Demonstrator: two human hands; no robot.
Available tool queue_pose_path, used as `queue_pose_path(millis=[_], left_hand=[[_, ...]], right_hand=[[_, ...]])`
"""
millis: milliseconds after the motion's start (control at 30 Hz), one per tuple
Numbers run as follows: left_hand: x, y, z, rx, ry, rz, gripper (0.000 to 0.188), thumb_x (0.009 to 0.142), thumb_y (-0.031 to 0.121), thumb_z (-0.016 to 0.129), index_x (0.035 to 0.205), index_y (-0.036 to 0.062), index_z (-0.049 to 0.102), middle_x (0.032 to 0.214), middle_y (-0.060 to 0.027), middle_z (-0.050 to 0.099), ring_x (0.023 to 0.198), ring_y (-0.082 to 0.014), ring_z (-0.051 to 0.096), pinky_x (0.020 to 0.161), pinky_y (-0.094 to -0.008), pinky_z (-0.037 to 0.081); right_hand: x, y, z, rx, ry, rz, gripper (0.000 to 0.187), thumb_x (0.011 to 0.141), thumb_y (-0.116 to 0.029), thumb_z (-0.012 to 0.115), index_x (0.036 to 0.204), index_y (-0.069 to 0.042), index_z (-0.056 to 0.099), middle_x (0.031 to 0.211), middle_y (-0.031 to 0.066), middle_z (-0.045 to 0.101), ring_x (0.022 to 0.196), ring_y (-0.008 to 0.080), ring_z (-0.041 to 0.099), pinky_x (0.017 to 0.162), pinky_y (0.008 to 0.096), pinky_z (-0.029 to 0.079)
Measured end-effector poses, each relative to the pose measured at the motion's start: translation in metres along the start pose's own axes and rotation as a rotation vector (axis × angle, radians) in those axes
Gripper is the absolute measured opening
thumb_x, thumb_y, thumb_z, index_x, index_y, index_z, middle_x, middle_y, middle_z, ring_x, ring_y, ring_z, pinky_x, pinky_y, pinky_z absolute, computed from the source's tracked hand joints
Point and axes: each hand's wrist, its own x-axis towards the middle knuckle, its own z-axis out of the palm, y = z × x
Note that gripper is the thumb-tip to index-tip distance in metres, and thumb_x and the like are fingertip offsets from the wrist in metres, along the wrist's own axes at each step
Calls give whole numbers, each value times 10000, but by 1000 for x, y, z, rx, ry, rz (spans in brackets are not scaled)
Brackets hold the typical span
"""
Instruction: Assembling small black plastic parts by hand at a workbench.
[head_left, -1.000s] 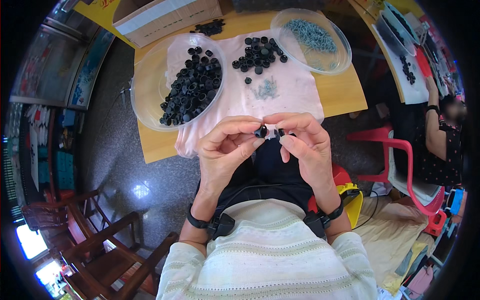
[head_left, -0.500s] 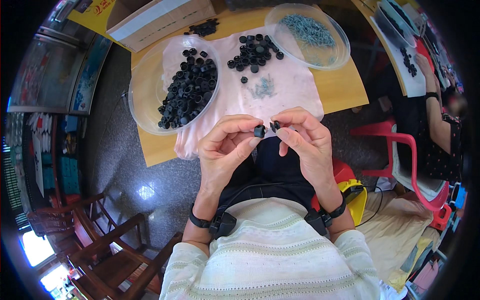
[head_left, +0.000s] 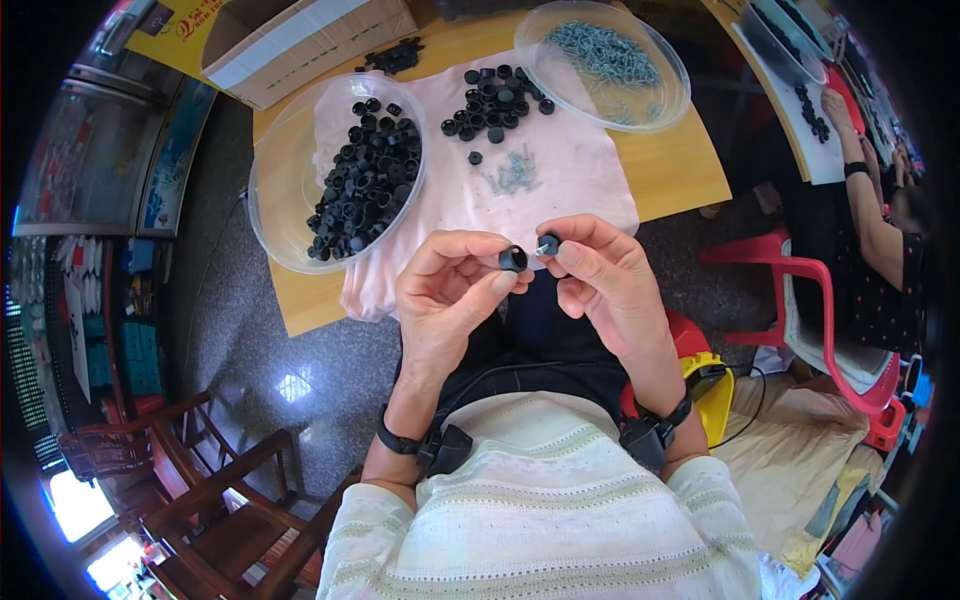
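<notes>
Pinched between thumb and fingers of my left hand [head_left: 448, 285] is a hollow black plastic cap [head_left: 513, 259], its opening turned up and to the right. My right hand [head_left: 610, 275] grips a smaller round black plastic piece [head_left: 548, 244], with a bit of shiny metal showing at its left side. The two pieces are held close together but apart, over my lap by the near edge of the pink cloth [head_left: 450, 190]. Beyond them on the cloth lie a small heap of metal screws [head_left: 516, 172] and a cluster of black caps [head_left: 497, 100].
A clear round tub [head_left: 262, 190] of black caps stands left, another tub [head_left: 600, 122] of screws at the back right. A cardboard box [head_left: 310, 45] sits at the far left of the table [head_left: 690, 180]. Right, a red chair [head_left: 830, 290] stands near another person's arm [head_left: 868, 210].
My hands have drawn slightly apart, separating the two black pieces. The left cap's opening has turned more into view, and metal now shows on the right piece.
</notes>
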Motion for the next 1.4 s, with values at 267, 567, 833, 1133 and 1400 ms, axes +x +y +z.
queue_pose_path(millis=[267,567,833,1133,1400], left_hand=[[-1,1,3,-39,10,-23,246,826,-99,617,1057,-32,563,971,-129,638,874,-196,664,797,-312,566],[-2,-1,0,-74,24,-67,225,842,-42,637,1058,-28,575,956,-126,654,854,-186,668,782,-301,562],[-1,-5,0,-63,47,-37,220,837,-46,643,1048,-33,582,966,-131,656,852,-178,663,781,-309,565],[-3,-6,-1,-48,24,-39,231,836,-61,634,1060,-40,578,972,-130,653,875,-189,661,798,-320,565],[-4,-9,-3,-30,7,-38,208,847,-47,621,1050,-30,577,1000,-146,641,877,-203,665,789,-325,568]], right_hand=[[-1,-3,-1,19,-24,12,251,887,-107,640,1113,1,612,944,63,656,776,69,609,533,181,492],[-5,-4,18,-665,20,-430,209,821,46,641,1026,6,640,986,80,638,800,102,632,613,202,536],[-6,-5,19,-820,8,-527,195,800,39,665,991,1,654,966,97,641,795,121,654,638,214,557],[-7,-6,21,-502,32,-271,175,879,-40,626,1035,39,620,976,92,635,813,116,642,622,205,546],[-8,-10,19,-483,45,-188,167,873,-30,624,1025,39,616,940,87,642,779,107,638,616,202,543]])
